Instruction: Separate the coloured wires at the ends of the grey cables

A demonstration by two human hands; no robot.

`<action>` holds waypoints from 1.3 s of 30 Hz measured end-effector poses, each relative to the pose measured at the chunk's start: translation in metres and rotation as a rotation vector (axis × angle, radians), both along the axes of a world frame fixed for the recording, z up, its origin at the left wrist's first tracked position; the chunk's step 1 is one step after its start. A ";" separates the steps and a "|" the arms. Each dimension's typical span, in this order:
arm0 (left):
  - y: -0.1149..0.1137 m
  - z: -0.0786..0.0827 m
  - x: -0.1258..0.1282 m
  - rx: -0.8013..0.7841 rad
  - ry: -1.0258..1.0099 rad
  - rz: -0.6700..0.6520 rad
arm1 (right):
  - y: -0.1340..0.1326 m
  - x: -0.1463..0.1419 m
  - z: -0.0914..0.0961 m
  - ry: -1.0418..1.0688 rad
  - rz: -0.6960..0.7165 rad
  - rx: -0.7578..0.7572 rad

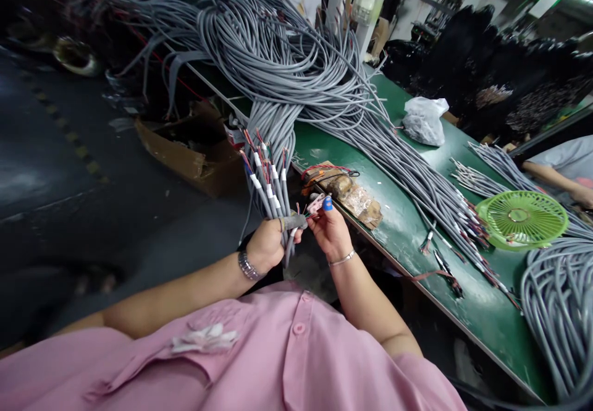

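My left hand [267, 245] is closed around a bundle of grey cables [269, 196]. Their ends point up and away from me, with white bands near the tips and thin red, blue and white wires sticking out. A grey wrap [293, 221] covers one of that hand's digits. Just to the right, my right hand [332, 235] pinches thin coloured wires [313, 215] beside the left fingertips. A blue finger cover [327, 203] sits on one of its digits. Close to these fingertips is a small pinkish piece [317, 202], whose kind I cannot make out.
A green table [463, 321] runs along the right, bearing a large heap of grey cables [278, 71]. At its edge sits a taped block [352, 191]. Farther right are a green fan [521, 216], a plastic bag [425, 120] and a co-worker's arm [553, 179]. A cardboard box [185, 157] stands left.
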State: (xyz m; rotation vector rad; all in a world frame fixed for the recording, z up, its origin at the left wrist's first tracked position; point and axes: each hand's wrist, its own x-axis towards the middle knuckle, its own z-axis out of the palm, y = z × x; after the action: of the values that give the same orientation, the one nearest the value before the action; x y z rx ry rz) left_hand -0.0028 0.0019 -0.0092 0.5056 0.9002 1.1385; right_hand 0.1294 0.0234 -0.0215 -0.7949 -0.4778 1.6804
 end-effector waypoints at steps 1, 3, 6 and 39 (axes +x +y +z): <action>0.000 0.000 0.000 0.004 0.002 0.000 | 0.000 0.000 -0.001 -0.002 0.009 0.006; -0.002 -0.001 0.000 0.012 0.009 -0.004 | 0.000 0.000 -0.001 -0.011 0.043 0.013; -0.006 -0.004 -0.003 0.025 0.030 -0.010 | -0.002 0.006 0.000 -0.041 0.156 -0.018; -0.030 -0.032 -0.023 0.116 0.250 -0.231 | -0.058 0.012 0.002 -0.611 0.185 0.198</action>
State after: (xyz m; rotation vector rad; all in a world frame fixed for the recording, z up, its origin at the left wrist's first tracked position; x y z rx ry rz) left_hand -0.0255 -0.0277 -0.0414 0.8391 0.9660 0.9320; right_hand 0.1413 -0.0344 -0.0199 -1.1413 -1.1508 1.5041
